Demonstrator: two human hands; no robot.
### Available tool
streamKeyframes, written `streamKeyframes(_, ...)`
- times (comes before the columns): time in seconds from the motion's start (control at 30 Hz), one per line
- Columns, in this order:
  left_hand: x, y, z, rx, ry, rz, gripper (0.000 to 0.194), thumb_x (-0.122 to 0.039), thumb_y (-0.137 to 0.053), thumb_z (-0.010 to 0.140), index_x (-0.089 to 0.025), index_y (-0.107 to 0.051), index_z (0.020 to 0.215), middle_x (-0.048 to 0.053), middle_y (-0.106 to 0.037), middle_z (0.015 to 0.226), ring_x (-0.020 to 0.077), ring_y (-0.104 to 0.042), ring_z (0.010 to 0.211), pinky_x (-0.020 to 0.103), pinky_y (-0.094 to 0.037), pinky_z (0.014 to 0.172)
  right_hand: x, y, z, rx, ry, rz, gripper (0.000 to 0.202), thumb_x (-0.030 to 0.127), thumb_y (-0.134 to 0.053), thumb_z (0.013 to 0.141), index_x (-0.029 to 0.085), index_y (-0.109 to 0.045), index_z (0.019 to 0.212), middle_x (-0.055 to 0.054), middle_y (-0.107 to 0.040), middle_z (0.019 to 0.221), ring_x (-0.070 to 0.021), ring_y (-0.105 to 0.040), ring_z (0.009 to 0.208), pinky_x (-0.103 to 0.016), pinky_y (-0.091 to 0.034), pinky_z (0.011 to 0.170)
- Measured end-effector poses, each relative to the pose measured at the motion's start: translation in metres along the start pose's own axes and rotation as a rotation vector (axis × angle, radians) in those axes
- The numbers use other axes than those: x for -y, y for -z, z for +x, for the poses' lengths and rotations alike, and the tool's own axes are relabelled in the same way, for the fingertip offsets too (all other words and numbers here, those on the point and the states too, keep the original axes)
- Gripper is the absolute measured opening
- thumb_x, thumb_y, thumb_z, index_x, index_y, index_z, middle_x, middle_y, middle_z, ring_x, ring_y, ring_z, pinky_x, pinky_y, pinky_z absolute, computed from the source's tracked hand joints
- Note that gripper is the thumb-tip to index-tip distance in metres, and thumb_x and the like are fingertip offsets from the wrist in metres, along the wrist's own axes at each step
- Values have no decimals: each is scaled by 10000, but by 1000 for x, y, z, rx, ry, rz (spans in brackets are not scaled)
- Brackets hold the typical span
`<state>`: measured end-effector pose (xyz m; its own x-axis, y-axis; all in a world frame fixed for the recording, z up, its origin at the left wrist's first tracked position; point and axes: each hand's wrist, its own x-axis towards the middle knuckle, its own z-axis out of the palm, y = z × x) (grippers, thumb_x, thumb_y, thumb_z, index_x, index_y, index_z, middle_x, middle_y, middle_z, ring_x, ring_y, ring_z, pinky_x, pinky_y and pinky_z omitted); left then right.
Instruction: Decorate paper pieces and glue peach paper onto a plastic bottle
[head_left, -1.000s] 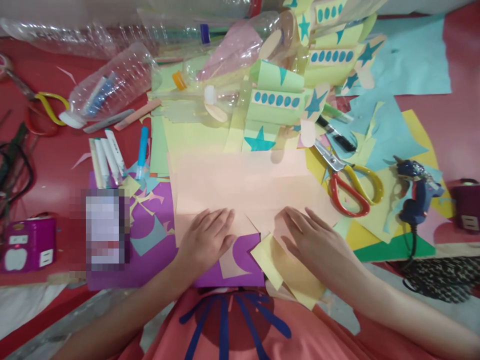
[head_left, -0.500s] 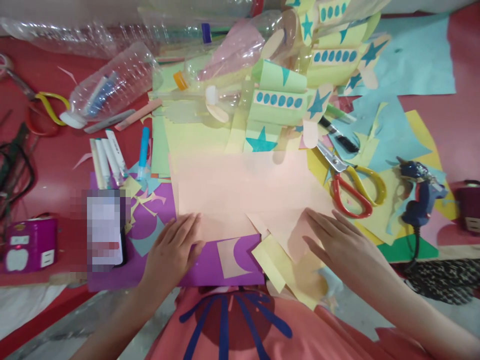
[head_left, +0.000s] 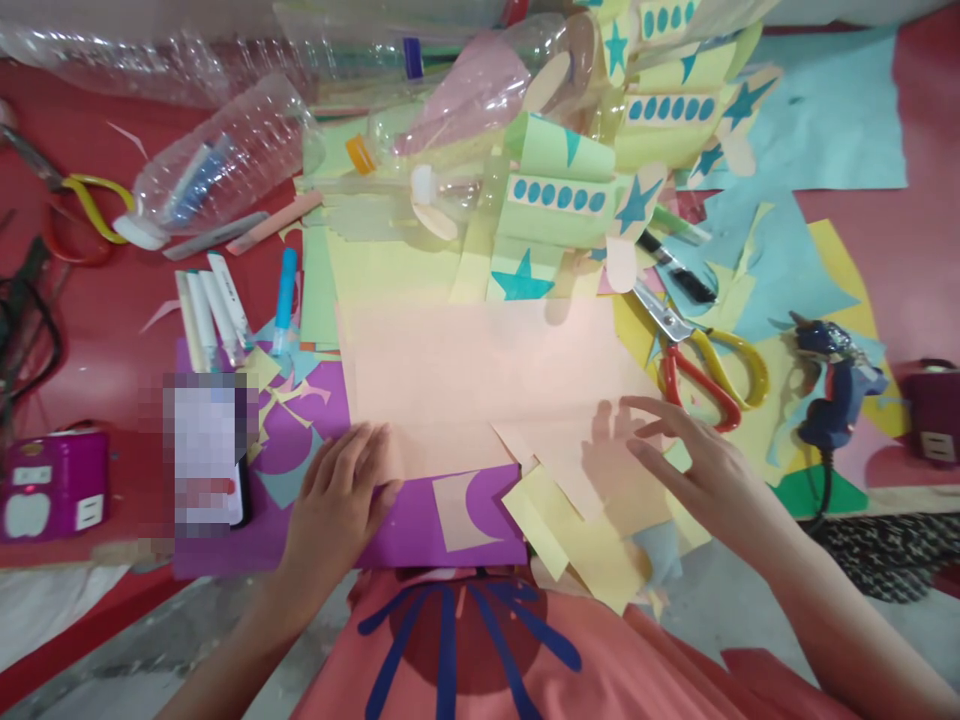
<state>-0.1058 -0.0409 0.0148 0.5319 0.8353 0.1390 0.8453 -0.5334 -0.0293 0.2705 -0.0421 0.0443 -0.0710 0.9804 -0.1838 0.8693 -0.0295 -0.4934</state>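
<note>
My left hand [head_left: 334, 500], fingers together, apparently steadies peach paper [head_left: 480, 365] at seven o'clock; right hand [head_left: 712, 480], fingers spread, at four.

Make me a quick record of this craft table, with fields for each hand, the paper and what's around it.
Left hand: empty, fingers resting on the pale pink paper's lower left
Right hand: empty, fingers spread over the paper's right part; contact unclear
Main paper: pale pink paper, lying flat
Under its lower edge: purple sheet
Left side: phone, white markers, blue marker
Right side: red-and-yellow-handled scissors, dark blue glue gun
Beyond: clear plastic bottles, star-decorated green paper
</note>
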Motion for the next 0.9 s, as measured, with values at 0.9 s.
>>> streamKeyframes(0.9, -22, 10, 19, -51, 93, -833, 208, -135, -522, 921, -237, -675, 1018, 13, -741, 849, 157, -691, 786, 264, -527, 759, 14, -19, 36, 200, -377, 1122, 336, 484, -776, 732, 164, -680, 694, -32, -670, 583, -133, -609, 502, -272, -520, 512)
